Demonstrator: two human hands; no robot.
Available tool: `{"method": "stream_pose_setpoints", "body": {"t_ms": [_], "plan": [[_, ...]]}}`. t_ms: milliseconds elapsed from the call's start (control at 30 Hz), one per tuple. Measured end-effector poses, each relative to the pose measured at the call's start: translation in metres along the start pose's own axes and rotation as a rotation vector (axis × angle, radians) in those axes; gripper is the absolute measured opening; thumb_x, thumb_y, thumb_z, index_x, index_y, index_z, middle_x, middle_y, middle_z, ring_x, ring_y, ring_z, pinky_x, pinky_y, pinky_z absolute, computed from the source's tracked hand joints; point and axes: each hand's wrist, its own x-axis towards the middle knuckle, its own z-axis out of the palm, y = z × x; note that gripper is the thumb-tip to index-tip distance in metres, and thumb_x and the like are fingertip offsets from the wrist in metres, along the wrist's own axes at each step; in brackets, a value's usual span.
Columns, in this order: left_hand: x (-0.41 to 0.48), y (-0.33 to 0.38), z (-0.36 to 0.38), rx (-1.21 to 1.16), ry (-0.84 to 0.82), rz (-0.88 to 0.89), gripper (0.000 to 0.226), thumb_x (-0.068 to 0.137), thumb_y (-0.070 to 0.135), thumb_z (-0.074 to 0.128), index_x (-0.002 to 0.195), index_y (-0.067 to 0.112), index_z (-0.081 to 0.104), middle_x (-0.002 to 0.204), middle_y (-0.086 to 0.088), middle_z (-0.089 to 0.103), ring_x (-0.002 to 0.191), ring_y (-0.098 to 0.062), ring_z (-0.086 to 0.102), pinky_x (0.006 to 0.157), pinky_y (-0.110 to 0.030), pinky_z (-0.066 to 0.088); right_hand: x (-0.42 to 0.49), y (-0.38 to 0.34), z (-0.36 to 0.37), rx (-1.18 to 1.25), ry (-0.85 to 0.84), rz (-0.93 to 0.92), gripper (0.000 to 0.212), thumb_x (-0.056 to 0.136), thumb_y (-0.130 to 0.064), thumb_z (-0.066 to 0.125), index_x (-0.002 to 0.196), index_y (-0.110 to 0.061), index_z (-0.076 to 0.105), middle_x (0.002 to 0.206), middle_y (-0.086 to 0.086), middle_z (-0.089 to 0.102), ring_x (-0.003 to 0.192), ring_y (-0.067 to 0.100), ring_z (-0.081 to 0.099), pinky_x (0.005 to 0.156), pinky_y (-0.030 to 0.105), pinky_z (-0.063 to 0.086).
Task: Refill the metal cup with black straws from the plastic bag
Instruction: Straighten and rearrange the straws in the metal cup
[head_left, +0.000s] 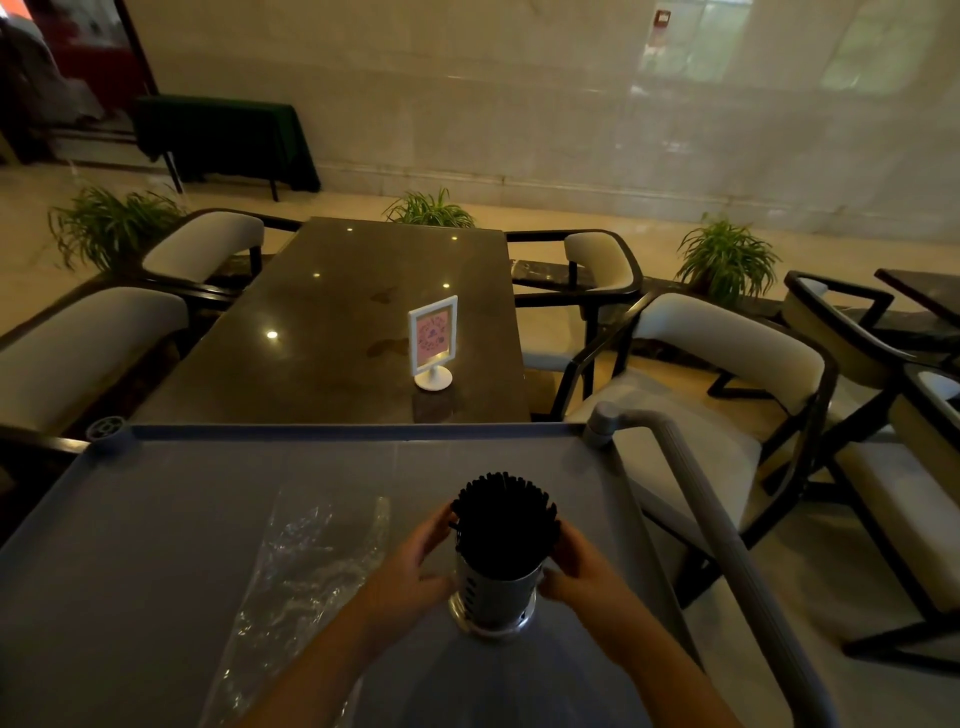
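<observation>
A perforated metal cup (493, 597) stands upright on the grey cart top (156, 519), packed with a dense bundle of black straws (503, 525) that rise well above its rim. My left hand (415, 561) cups the left side of the straws and cup, fingers curled against them. On the opposite side, my right hand (574, 564) presses against the bundle and the rim. A clear plastic bag (306, 571) lies flat and crumpled on the cart to the left of the cup, apparently empty.
The cart has a raised rim and a grey handle bar (691, 467) along its right side. Beyond it stands a dark glossy table (337, 322) with a white sign holder (434, 343). Cushioned chairs (701, 364) flank the table, and potted plants line the floor behind.
</observation>
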Motion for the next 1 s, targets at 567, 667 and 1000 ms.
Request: {"method": "stream_pose_setpoints", "body": {"t_ms": [567, 667, 1000], "plan": [[0.037, 0.026, 0.01, -0.084, -0.091, -0.025, 0.079, 0.073, -0.015, 0.076, 0.13, 0.029, 0.042, 0.118, 0.007, 0.062, 0.097, 0.008, 0.065, 0.073, -0.01, 0.052, 0.024, -0.049, 0.024, -0.172, 0.008, -0.152, 0.055, 0.074, -0.004, 0.08, 0.123, -0.014, 0.055, 0.118, 0.006, 0.065, 0.113, 0.017, 0.062, 0.096, 0.033, 0.052], [0.043, 0.02, 0.012, -0.102, 0.006, -0.01, 0.069, 0.07, -0.012, 0.08, 0.114, 0.035, 0.054, 0.113, 0.009, 0.065, 0.1, 0.0, 0.066, 0.073, -0.012, 0.053, 0.027, -0.044, 0.024, -0.142, 0.058, -0.142, 0.043, 0.077, -0.004, 0.078, 0.116, -0.013, 0.061, 0.114, 0.007, 0.068, 0.108, 0.015, 0.064, 0.094, 0.03, 0.052], [0.05, 0.032, 0.013, -0.172, 0.082, 0.03, 0.029, 0.078, 0.032, 0.074, 0.102, 0.047, 0.072, 0.109, 0.011, 0.076, 0.105, -0.008, 0.071, 0.082, -0.021, 0.056, 0.036, -0.05, 0.029, -0.04, 0.203, -0.187, 0.013, 0.083, -0.013, 0.074, 0.088, -0.026, 0.072, 0.085, -0.006, 0.077, 0.083, 0.007, 0.073, 0.067, 0.017, 0.056]]}}
